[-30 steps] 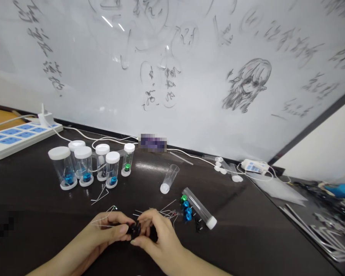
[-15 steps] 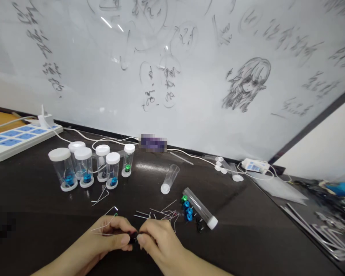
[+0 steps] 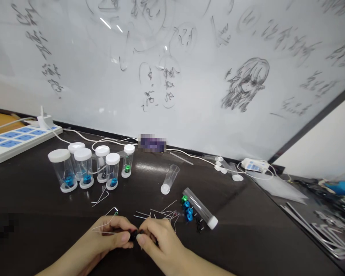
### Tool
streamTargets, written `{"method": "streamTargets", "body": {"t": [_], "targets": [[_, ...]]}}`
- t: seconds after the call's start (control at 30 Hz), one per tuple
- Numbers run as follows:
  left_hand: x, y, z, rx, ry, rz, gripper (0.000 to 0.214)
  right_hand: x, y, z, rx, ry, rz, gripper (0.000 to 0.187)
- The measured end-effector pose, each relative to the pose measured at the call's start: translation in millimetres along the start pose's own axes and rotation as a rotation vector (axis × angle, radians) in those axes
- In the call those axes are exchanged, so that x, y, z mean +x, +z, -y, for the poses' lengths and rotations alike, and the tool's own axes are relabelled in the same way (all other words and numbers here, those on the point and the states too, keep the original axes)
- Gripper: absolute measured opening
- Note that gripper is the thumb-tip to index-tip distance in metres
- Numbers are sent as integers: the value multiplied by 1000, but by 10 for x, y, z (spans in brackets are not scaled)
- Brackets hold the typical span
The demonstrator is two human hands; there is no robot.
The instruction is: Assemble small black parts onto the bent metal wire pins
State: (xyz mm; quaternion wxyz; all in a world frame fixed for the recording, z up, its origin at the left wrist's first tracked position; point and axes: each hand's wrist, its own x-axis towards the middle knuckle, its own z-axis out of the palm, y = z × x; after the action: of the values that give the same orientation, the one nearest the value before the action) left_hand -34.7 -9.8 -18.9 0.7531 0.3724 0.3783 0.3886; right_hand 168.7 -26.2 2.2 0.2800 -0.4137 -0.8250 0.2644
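Observation:
Between thumb and fingers, my left hand [image 3: 109,239] pinches a small black part [image 3: 134,234]. My right hand [image 3: 161,239] is closed on the same part from the other side, thumb and forefinger meeting at it. Much of this part is hidden by the fingertips. A thin bent metal wire [image 3: 103,227] sticks out from my left hand, with a small green ring [image 3: 116,213] near its upper end. Just beyond my right hand lies a loose pile of bent wires [image 3: 161,213]. Right of that, small blue wheel-like parts [image 3: 189,211] and a green one [image 3: 184,198] lie in a row.
Several capped clear tubes [image 3: 83,168] with coloured parts inside stand at the left. An open tube [image 3: 170,179] and a long capped tube [image 3: 199,209] lie mid-table. A power strip [image 3: 20,138] sits far left; metal rods [image 3: 319,234] lie at right. A whiteboard [image 3: 189,126] rises behind.
The hands stay almost in place. The fingertips have shifted slightly around the black part, and a little more of it shows between them.

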Motion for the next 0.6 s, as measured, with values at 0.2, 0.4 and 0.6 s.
{"method": "streamTargets", "body": {"t": [0.2, 0.4, 0.6], "targets": [[14, 8, -13, -26, 7, -13, 22, 26, -5, -12, 105, 2, -27, 17], [15, 33, -61, -34, 22, 53, 22, 20, 11, 7, 101, -3, -67, 13], [18, 21, -27, -31, 8, 6, 22, 25, -3, -9, 63, -16, -38, 9]]}}
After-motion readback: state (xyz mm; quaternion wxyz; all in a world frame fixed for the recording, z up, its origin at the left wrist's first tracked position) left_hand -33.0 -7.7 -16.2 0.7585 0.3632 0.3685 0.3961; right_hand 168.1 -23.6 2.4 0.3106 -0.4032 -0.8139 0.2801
